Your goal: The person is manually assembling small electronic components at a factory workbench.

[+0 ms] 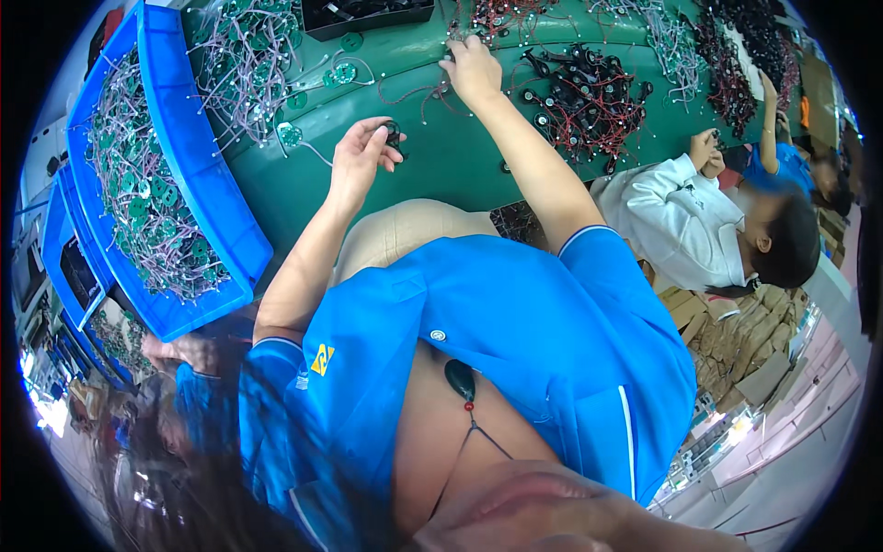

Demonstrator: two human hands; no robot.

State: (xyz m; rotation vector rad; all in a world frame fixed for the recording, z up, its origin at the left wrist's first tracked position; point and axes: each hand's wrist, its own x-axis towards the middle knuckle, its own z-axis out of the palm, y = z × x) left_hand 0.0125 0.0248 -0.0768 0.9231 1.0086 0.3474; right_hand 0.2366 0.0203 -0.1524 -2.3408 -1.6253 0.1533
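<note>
Holding hand: the left hand (366,152), raised over the near side of the green tabletop (432,161), its thumb and fingers clamped on a small black part.
Black part: the small black part (395,136) sits at the left fingertips, apart from the piles; its curved outline shows, its finer detail is too small to tell.
Reaching hand: the right hand (472,72), stretched farther out, near the red wires (515,13) at the top edge; its fingers are bent downward, and I cannot tell whether they are pressed together or grip anything.
Black pile: black parts with red wires (584,101) lie heaped to the right of the right forearm.
Green discs: a heap of wired green discs (246,64) spreads over the tabletop's left part; one loose disc (290,135) lies at its near edge.
Blue bin: the long blue bin (202,152) stands on the left, filled with more wired discs (147,189).
Black box: the black box (372,25) rests at the top edge, between the disc heap and the right hand, with dark pieces inside.
Co-worker: a person in a pale sweatshirt (671,221) sits to the right, hands together near the tabletop.
Cardboard: flattened brown cardboard (759,345) lies behind that person.
</note>
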